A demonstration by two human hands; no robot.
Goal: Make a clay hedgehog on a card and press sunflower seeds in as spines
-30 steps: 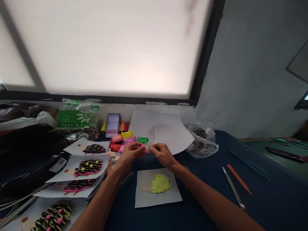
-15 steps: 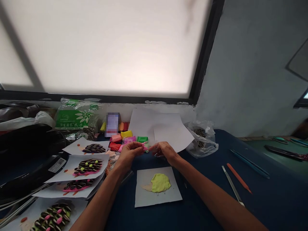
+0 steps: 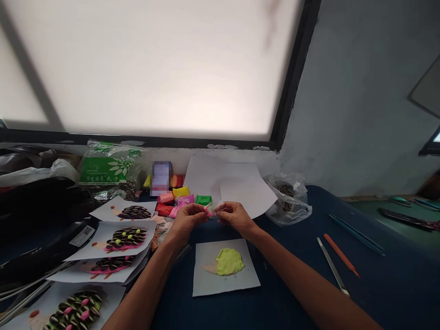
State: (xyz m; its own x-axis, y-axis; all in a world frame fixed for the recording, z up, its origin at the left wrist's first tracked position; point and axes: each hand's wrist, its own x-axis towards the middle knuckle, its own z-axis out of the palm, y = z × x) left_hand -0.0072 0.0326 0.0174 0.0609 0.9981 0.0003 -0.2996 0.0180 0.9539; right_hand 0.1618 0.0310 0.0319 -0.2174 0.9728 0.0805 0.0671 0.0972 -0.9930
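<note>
Both hands are raised over the far part of the table, close together. My left hand (image 3: 188, 218) is closed in a pinch on a small clear plastic wrapper with pink clay (image 3: 208, 211) in it. The fingers of my right hand (image 3: 236, 216) are pinched at the wrapper's other side. Below them a white paper card (image 3: 206, 287) lies flat, bearing a yellow-green clay body (image 3: 229, 261) and a beige clay snout (image 3: 210, 268). Small pencilled feet show under the body.
Coloured clay packets (image 3: 181, 191) lie behind my left hand. Cards with seed-covered hedgehogs (image 3: 125, 238) overlap at left. White paper sheets (image 3: 237, 183) and a plastic bag of seeds (image 3: 288, 201) stand behind. An orange tool (image 3: 340, 254), a metal tool (image 3: 332, 263) and blue tweezers (image 3: 357, 233) lie right.
My right hand's fingers have closed into a pinch on the wrapper, where they were looser before. My left hand has barely moved. The card and tools stay in place.
</note>
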